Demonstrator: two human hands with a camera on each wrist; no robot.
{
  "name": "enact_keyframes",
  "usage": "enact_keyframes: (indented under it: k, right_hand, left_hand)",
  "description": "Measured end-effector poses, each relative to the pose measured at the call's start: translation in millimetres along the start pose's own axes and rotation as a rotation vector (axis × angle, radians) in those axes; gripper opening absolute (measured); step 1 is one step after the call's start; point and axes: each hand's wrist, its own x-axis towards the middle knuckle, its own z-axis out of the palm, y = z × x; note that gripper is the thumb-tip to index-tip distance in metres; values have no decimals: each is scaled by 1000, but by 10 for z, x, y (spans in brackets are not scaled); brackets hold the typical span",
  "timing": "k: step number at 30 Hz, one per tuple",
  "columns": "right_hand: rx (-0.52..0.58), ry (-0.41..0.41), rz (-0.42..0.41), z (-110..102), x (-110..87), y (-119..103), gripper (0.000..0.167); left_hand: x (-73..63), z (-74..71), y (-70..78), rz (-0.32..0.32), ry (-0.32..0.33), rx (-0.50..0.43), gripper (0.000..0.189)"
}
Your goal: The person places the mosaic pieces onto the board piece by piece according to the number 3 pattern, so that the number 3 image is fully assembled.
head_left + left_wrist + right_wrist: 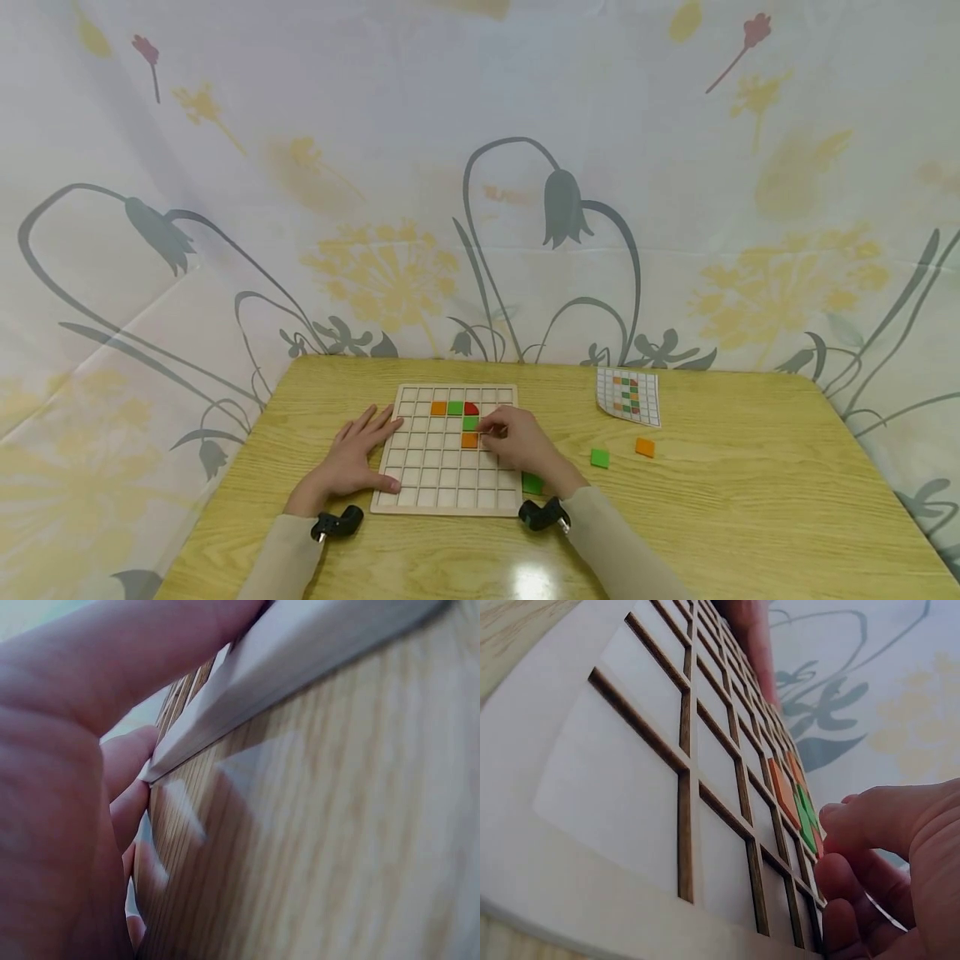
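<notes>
A pale wooden grid board (427, 477) lies on the table. Spread along its left side, my left hand (352, 458) rests its thumb on the lower left rim and its fingertips near the upper left edge. My right hand (517, 437) is over the board's right part, fingers bent and thumb close to the index finger. Its fingertips are right beside a green tile (470, 423) and an orange tile (469, 440); I cannot tell whether they pinch anything. Along an upper row lie another orange tile (438, 408), another green tile (455, 408) and a red rounded piece (472, 408).
Right of the board, a green piece (532, 484) is partly covered by my right wrist. Farther right lie a loose green tile (600, 458) and a loose orange tile (645, 448). Behind them is a paper card (628, 397) with a printed coloured grid. A floral cloth (480, 167) hangs behind the table.
</notes>
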Motion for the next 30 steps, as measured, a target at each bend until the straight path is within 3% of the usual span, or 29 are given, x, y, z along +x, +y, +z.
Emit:
enact_keyframes:
  k: [14,30]
  right_hand:
    - [9,-24,43,-164,-152,-95,12]
    - [-45,-86,-38,-371,-494,24,11]
  left_hand:
    - [4,7,-44,-1,-8,-4,105]
    - [1,11,-25,19,4,6,105]
